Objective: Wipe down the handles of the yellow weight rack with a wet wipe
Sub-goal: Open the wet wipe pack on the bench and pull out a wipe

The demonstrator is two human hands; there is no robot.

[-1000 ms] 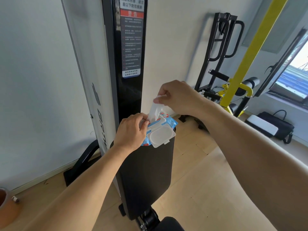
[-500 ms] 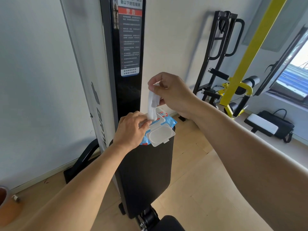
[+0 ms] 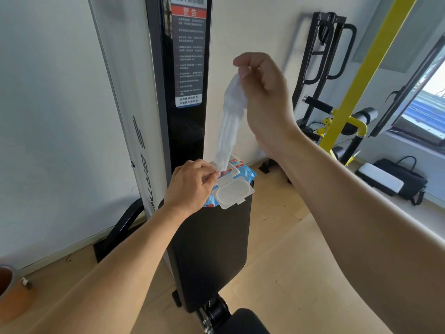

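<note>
A blue pack of wet wipes (image 3: 245, 175) with its clear lid (image 3: 234, 192) flipped open lies on top of a black bench backrest (image 3: 212, 249). My left hand (image 3: 190, 186) holds the pack down, fingers pinching at its opening. My right hand (image 3: 262, 92) is raised above it and pinches the top of a white wet wipe (image 3: 228, 126). The wipe hangs stretched, its lower end still in the pack's opening. The yellow rack (image 3: 358, 75) with black padded handles (image 3: 317, 106) stands at the back right.
A tall white and black machine column (image 3: 185, 68) with a warning label rises right behind the bench. A black frame (image 3: 320, 49) leans on the far wall. A black bag (image 3: 399, 182) lies on the floor under the window. An orange pot (image 3: 9, 290) sits lower left.
My right hand has risen and drawn the wipe much further out of the pack. My left hand has stayed on the pack.
</note>
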